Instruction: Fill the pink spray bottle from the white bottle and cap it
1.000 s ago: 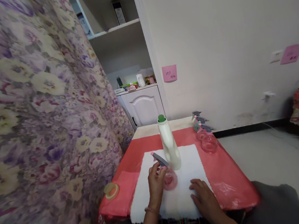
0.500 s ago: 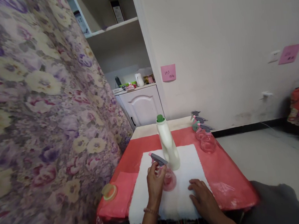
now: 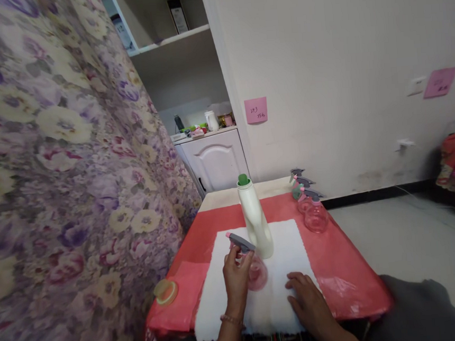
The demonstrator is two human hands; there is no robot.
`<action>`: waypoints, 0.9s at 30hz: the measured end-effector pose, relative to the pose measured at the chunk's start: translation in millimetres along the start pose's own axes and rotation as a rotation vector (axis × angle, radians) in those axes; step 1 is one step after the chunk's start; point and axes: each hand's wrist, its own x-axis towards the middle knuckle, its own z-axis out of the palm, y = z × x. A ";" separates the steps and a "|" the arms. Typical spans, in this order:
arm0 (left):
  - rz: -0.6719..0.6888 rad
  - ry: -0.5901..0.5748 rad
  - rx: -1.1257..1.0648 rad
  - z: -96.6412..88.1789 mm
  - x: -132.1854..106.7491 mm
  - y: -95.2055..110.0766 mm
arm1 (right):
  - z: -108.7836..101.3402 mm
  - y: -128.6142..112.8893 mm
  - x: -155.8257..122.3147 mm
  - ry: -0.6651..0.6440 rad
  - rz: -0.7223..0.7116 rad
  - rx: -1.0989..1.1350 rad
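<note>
- We note a floral curtain [image 3: 51, 154] that fills the left half of the frame.
- The worktop [image 3: 340, 274] sits at lower centre under a red cover, its far edge close to the pale wall.
- A white cloth [image 3: 285, 263] lies on the red cover at the middle of the worktop and reaches its near edge.
- A tall white bottle [image 3: 256, 223] with a green cap stands upright on the far part of the cloth.
- The right hand [image 3: 309, 305], at lower centre right, lies flat on the cloth with fingers spread and nothing held.
- The left hand [image 3: 235, 278], just left of it, is closed around the neck of the pink spray bottle [image 3: 259, 276].
- That spray bottle stands on the cloth, just in front of the white bottle, with its grey trigger head pointing left.
- Further pink spray bottles [image 3: 315, 217] are grouped at the worktop's far right, well apart from both hands.
- A round orange lid [image 3: 165, 291] rests at the near left corner.
</note>
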 end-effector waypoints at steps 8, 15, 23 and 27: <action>0.021 0.003 -0.003 -1.3 -0.5 -2.7 | 2.5 1.9 -0.6 0.005 -0.002 -0.003; 0.039 0.005 -0.014 -1.7 -1.4 -2.8 | 1.1 6.0 1.1 -0.016 -0.019 0.003; 0.035 0.016 -0.017 -1.8 -0.9 -3.8 | 2.6 8.7 0.3 -0.008 -0.011 -0.002; 0.032 0.010 -0.018 -2.0 -1.8 -2.3 | 1.4 11.2 1.0 -0.029 -0.026 -0.003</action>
